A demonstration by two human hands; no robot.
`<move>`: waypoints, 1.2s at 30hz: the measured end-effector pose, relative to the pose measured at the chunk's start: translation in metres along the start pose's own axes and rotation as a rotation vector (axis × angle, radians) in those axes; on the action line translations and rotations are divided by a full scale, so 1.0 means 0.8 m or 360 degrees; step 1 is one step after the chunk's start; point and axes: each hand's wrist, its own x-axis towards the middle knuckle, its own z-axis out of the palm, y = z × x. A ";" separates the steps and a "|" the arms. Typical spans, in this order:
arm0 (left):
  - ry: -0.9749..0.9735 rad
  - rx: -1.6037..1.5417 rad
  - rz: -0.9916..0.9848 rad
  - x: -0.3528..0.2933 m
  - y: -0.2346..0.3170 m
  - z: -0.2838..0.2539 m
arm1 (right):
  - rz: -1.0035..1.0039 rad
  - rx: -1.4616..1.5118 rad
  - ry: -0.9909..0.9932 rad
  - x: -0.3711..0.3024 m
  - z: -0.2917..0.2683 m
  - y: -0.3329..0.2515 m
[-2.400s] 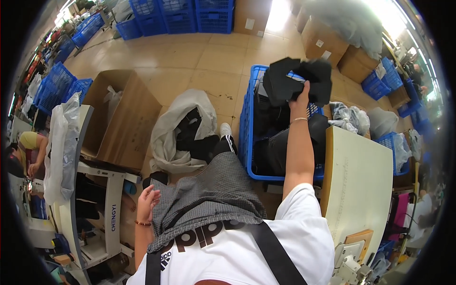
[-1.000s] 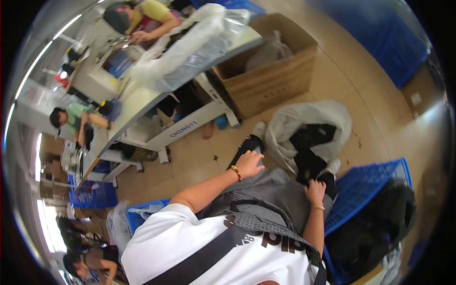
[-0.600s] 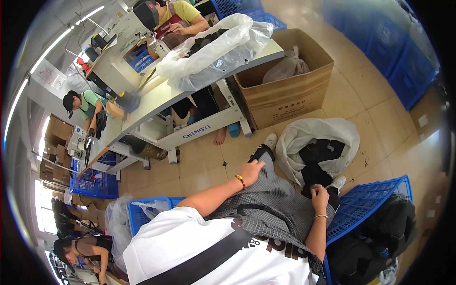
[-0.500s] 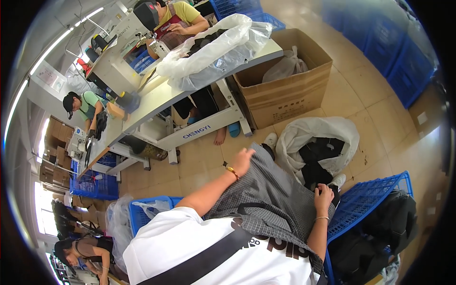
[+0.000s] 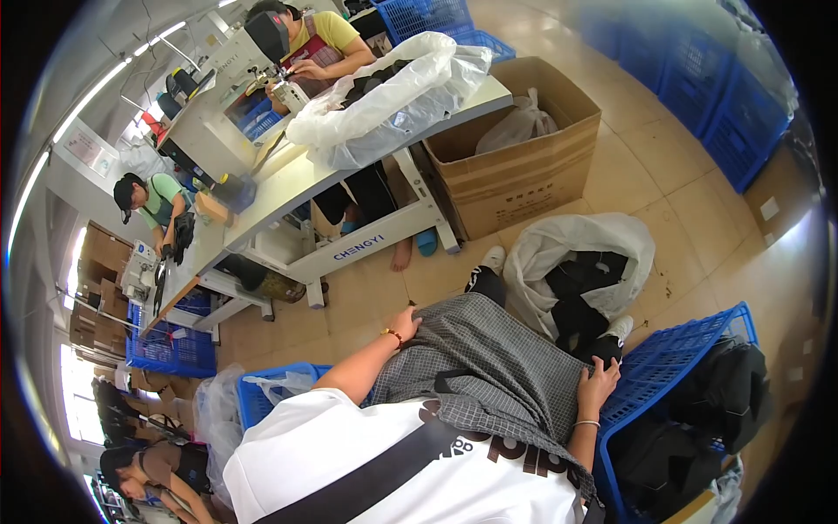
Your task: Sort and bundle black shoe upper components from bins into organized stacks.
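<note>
A dark grey checked apron (image 5: 489, 349) lies spread across my lap and thighs. My left hand (image 5: 407, 327) is closed on its left edge, a beaded bracelet at the wrist. At the right edge of the apron rests my right hand (image 5: 597, 384), its fingers apart, with a light bangle below it. Whether its thumb hooks the cloth I cannot make out. Just beyond my knees stands a white woven sack (image 5: 633, 249), its mouth rolled open around black fabric pieces (image 5: 590, 272).
To my right, a tilted blue crate (image 5: 668, 362) holds black pieces. Another blue crate (image 5: 253, 397) is at my left. Ahead are a cardboard box (image 5: 524, 188) and a sewing table (image 5: 349, 188) bearing a plastic bag (image 5: 375, 105). Several people work at machines on the left.
My left hand has come down and back toward me, lowering the apron edge it had raised. The apron now lies flatter. My right hand has moved slightly nearer, its fingers more spread.
</note>
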 end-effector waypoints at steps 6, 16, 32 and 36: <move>-0.0121 0.0331 0.0380 0.051 -0.005 0.016 | -0.0181 -0.0033 -0.0025 0.032 -0.012 -0.002; -0.0766 -0.0352 0.0852 0.151 0.277 0.007 | -0.0220 0.0429 -0.0630 0.206 0.038 -0.030; -0.1572 -0.0052 0.0765 0.489 0.465 0.427 | 0.0448 0.1052 -0.0947 0.540 0.441 0.109; -0.1527 -0.0217 0.0971 0.567 0.567 0.455 | 0.0229 0.0372 -0.0329 0.616 0.475 0.181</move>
